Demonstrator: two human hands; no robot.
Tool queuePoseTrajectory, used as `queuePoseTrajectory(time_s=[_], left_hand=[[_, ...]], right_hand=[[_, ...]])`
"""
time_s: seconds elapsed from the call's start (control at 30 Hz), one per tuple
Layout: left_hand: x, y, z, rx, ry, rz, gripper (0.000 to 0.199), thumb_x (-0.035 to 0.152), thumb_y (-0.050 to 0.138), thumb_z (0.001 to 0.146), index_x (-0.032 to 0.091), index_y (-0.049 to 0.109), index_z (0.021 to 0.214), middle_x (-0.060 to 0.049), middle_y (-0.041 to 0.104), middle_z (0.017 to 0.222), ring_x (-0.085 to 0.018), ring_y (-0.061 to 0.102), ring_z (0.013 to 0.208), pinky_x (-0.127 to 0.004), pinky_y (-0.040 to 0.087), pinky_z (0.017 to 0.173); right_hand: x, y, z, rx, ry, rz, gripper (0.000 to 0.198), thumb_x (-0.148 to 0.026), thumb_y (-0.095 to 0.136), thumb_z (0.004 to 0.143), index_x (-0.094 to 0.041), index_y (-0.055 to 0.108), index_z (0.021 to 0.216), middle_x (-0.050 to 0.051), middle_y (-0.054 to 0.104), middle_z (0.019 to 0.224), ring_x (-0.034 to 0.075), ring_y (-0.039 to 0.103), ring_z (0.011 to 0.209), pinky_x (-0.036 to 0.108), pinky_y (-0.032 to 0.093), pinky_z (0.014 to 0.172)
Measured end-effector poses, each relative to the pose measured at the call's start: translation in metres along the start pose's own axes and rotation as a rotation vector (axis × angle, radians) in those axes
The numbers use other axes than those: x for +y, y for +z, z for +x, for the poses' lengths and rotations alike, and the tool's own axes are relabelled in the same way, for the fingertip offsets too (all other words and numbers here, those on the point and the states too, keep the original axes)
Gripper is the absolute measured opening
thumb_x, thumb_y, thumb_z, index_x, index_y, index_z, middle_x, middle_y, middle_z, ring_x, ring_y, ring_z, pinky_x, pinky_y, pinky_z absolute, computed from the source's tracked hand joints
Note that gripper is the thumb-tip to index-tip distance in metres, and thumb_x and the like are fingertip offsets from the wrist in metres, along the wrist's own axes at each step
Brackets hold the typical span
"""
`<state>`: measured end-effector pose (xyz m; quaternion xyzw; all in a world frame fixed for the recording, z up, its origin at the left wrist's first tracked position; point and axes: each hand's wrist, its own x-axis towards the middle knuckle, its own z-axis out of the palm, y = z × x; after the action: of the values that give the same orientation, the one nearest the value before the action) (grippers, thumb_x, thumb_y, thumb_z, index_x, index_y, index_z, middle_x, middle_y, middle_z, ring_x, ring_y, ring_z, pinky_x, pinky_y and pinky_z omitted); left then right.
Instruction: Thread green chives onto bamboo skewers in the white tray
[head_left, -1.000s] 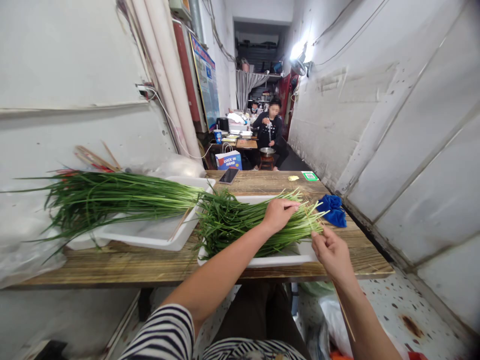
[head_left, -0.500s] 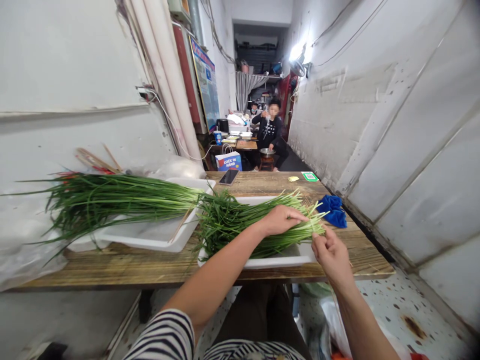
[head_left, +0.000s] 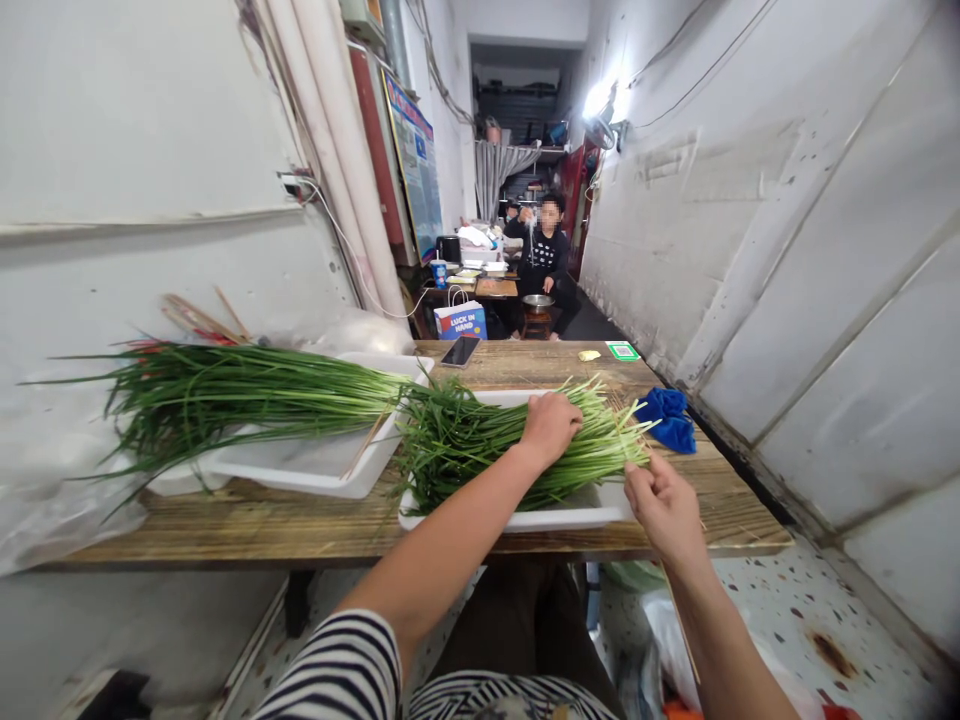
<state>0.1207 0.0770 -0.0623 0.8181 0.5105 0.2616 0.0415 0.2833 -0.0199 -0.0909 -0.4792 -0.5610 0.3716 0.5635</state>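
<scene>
A bunch of green chives (head_left: 480, 440) lies across the right white tray (head_left: 555, 521), pale stem ends pointing right. My left hand (head_left: 553, 428) rests on top of the bunch with its fingers curled into the stems. At the stem ends, my right hand (head_left: 664, 497) is closed in a pinch. A thin straw-coloured strip (head_left: 681, 622) hangs down below that hand, and its upper end is hidden by the fingers. The left white tray (head_left: 360, 478) holds a second bunch of chives (head_left: 255, 395), with leaves spilling over its left side and a thin stick (head_left: 365, 444) near its right rim.
On the wooden table (head_left: 247, 535) lie a phone (head_left: 460, 351), a blue cloth (head_left: 666, 420), a green QR card (head_left: 622, 351) and a small yellowish piece (head_left: 589, 355). Clear plastic bags (head_left: 67, 480) sit at left. Beyond the table a person (head_left: 546, 255) sits by a metal bowl (head_left: 537, 302).
My left hand has moved back and left from the stem ends onto the top of the bunch, its fingers now curled. My right hand stays at the stem ends.
</scene>
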Motion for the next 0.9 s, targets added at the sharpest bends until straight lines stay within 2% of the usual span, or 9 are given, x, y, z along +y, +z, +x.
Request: queuePoseTrajectory(time_s=[0.1,0.27,0.5,0.6,0.7,0.8,0.9], left_hand=[[0.002,-0.002,-0.001,-0.012,0.005,0.092,0.022,0.024,0.052,0.085,0.022,0.072,0.077,-0.008,0.064,0.086,-0.023,0.053,0.092,-0.038,0.033,0.081],[0.010,-0.003,-0.002,-0.044,0.025,0.254,0.019,0.021,0.051,0.085,0.017,0.070,0.083,-0.011,0.063,0.090,-0.024,0.052,0.095,-0.038,0.033,0.082],[0.008,0.000,-0.003,0.012,0.074,0.260,0.027,0.020,0.047,0.086,0.013,0.070,0.073,-0.013,0.065,0.087,-0.025,0.054,0.092,-0.040,0.034,0.084],[0.008,-0.002,-0.002,0.068,0.068,0.082,0.024,0.019,0.050,0.083,0.015,0.070,0.070,-0.010,0.067,0.085,-0.022,0.057,0.090,-0.037,0.037,0.084],[0.010,-0.001,0.000,0.120,0.003,-0.254,0.020,0.020,0.052,0.080,0.017,0.072,0.076,-0.005,0.070,0.084,-0.017,0.061,0.081,-0.029,0.044,0.078],[0.014,0.003,0.000,0.049,-0.058,-0.578,0.020,0.023,0.054,0.079,0.016,0.072,0.084,-0.003,0.072,0.076,-0.013,0.062,0.067,-0.024,0.048,0.068],[0.018,0.005,-0.001,0.015,-0.096,-0.736,0.022,0.025,0.057,0.077,0.015,0.073,0.089,-0.003,0.073,0.075,-0.014,0.064,0.067,-0.024,0.051,0.069]], right_hand=[[-0.003,0.000,-0.001,-0.002,-0.001,0.001,0.026,-0.045,0.055,0.086,-0.019,0.049,0.083,-0.010,0.031,0.048,0.008,0.025,0.041,0.020,0.018,0.040],[-0.009,0.001,-0.001,-0.013,-0.009,0.003,0.029,-0.046,0.056,0.085,-0.020,0.045,0.077,-0.010,0.029,0.047,0.007,0.024,0.041,0.020,0.017,0.040],[-0.007,0.000,-0.001,-0.009,-0.004,0.005,0.028,-0.044,0.056,0.084,-0.020,0.045,0.078,-0.010,0.030,0.047,0.007,0.024,0.041,0.020,0.018,0.040],[-0.007,0.000,0.000,-0.020,-0.005,0.024,0.026,-0.043,0.057,0.084,-0.019,0.047,0.080,-0.010,0.031,0.046,0.007,0.024,0.041,0.020,0.017,0.040],[-0.007,0.000,0.001,-0.030,-0.005,0.014,0.026,-0.043,0.056,0.084,-0.019,0.049,0.081,-0.010,0.032,0.045,0.006,0.024,0.040,0.020,0.016,0.039],[-0.006,0.000,0.002,-0.030,-0.006,-0.010,0.025,-0.042,0.056,0.085,-0.018,0.052,0.087,-0.010,0.031,0.045,0.007,0.023,0.040,0.020,0.017,0.039],[-0.002,-0.001,0.002,-0.038,-0.007,0.004,0.028,-0.041,0.054,0.086,-0.016,0.054,0.098,-0.010,0.029,0.048,0.007,0.023,0.041,0.020,0.017,0.039]])
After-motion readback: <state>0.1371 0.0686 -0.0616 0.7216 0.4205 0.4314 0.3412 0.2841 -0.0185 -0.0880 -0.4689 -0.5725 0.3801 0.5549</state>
